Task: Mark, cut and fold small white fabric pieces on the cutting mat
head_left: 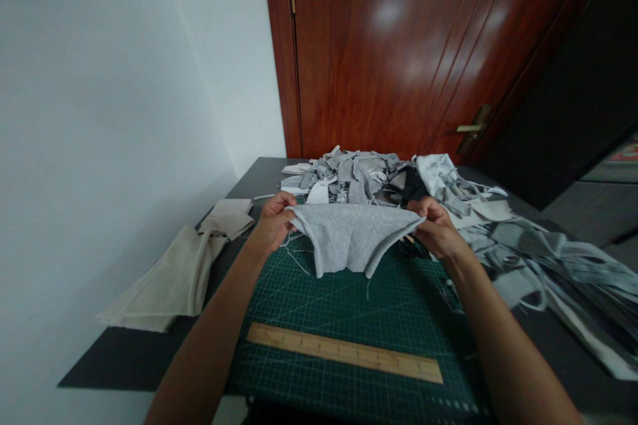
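A light grey piece of fabric [349,236] is stretched between my two hands above a green cutting mat [319,305]. Its upper left corner is pinched by my left hand [275,220], and its upper right corner by my right hand [434,224]. The cloth's middle hangs down, narrowing to a short lower edge, with a loose thread below it. Nearer to me, a wooden ruler [343,350] lies slightly slanted on the mat. Loose threads lie on the mat beside my left hand.
Grey and white fabric scraps [359,176] are heaped at the table's back. Fabric strips [548,252] spread along the right side. Folded beige cloth [169,279] lies at the left by the white wall. A wooden door [389,46] stands behind the table [119,358].
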Demonstrator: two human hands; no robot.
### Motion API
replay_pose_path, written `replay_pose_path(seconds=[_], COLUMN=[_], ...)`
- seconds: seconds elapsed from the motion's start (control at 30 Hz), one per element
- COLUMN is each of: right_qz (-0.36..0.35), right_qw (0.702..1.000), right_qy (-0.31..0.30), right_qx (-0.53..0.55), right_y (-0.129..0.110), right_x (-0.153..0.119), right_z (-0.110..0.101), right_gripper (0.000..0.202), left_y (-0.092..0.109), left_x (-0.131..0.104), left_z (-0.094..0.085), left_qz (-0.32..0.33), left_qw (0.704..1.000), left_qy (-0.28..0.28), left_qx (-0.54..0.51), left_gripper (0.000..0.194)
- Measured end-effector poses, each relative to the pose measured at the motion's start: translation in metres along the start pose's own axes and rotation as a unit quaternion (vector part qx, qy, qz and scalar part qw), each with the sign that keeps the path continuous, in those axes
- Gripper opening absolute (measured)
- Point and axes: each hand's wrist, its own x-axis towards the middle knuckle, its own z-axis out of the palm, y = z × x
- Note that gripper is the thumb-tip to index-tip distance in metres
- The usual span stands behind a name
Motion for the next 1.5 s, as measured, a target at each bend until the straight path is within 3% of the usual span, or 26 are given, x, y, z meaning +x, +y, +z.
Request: replay_pose_path(seconds=[0.2, 0.37, 0.67, 0.77, 1.0, 1.23, 1.5], right_qz=[0.047, 0.077, 0.014, 0.009, 0.041, 0.038, -0.028], right_qw=[0.997, 0.996, 0.998, 0.993, 0.996, 0.996, 0.979], right_qy=[-0.054, -0.04, 0.007, -0.003, -0.008, -0.027, 0.084], right_qx=[0.008, 0.005, -0.069, -0.116, -0.077, -0.072, -0.186], right_y=[-0.005, -0.003, 0.001, 0.001, -0.001, 0.003, 0.014], right_x=[-0.004, -0.005, 0.001, 0.001, -0.003, -0.003, 0.001], right_z=[0.001, -0.004, -0.015, -0.012, -0.004, 0.0, -0.008], right_gripper=[0.035, 0.034, 0.039, 0.039, 0.037, 0.029, 0.033], left_y=[0.006, 0.004, 0.004, 0.004, 0.004, -0.009, -0.011], left_x=[0.0, 0.003, 0.003, 0.004, 0.007, 0.009, 0.009], left_z=[-0.006, -0.009, -0.013, -0.014, -0.015, -0.005, -0.005], left_qz=[0.021, -0.03, -0.014, -0.032, -0.031, 0.001, 0.031], left_qw=[0.997, 0.997, 0.997, 0.997, 0.998, 0.996, 0.993], left_qy=[-0.026, -0.042, -0.029, -0.037, 0.005, 0.085, 0.106], left_qx=[-0.066, -0.064, -0.064, -0.055, -0.049, -0.009, 0.042], left_gripper=[0.024, 0.024, 0.025, 0.023, 0.014, 0.041, 0.049])
